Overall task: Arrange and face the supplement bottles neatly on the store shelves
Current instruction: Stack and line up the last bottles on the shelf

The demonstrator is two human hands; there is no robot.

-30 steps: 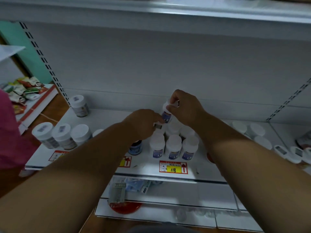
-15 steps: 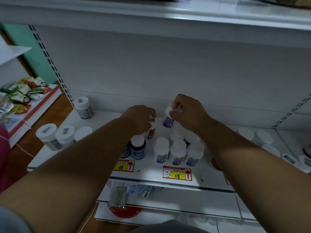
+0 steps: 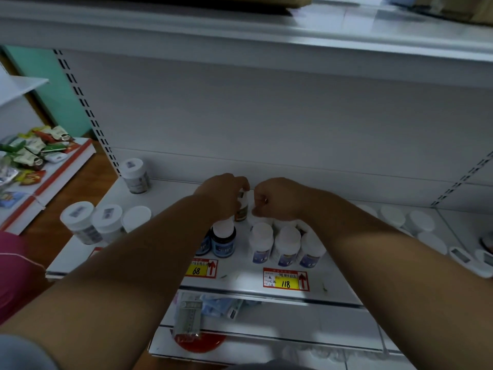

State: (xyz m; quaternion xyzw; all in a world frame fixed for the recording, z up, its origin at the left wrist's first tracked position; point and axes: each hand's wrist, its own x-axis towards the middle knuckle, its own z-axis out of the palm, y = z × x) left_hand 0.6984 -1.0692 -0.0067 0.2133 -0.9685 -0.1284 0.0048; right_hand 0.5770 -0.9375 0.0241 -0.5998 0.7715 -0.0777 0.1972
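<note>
Now our left hand [image 3: 222,194] grips a small brown bottle [image 3: 241,209] just beside our right hand's [image 3: 277,198] curled fingers, which hold nothing we can make out.

Both forearms are bare from the wrists back to the lower edge of the view, with no sleeve, watch or bracelet on either. The left hand [image 3: 222,194] wears nothing that can be seen. The right hand [image 3: 277,198] carries a small, shiny ring [image 3: 265,200] on one finger; the band is too small to tell its colour or pattern. At the lower left corner, below the left forearm, a patch of pale grey-blue cloth [image 3: 18,352] shows, blurred. Midway along the bottom edge, between the two forearms, a strip of darker grey cloth [image 3: 269,366] shows; which garment either belongs to cannot be told.
</note>
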